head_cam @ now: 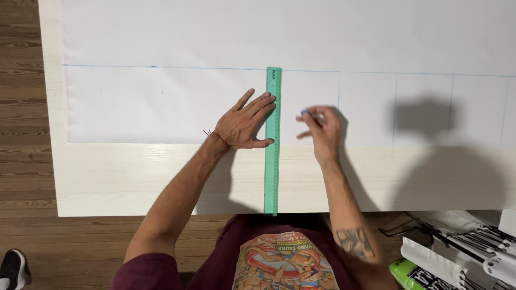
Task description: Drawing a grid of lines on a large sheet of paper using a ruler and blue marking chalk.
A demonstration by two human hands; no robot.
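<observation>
Overhead, head view:
Left hand [244, 124]: fingers spread flat, pressing the green ruler [273, 140] onto white fabric [161, 102].
Ruler: upright across the fabric, lower end over the bench [134, 177] edge.
Right hand [321, 128]: fingers pinched on a small blue marker [304, 112], just right of the ruler.

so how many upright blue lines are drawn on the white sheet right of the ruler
4 show on the white sheet: one by the right hand at, then, and near the edge. More may lie beyond the frame or under the green ruler.
</observation>
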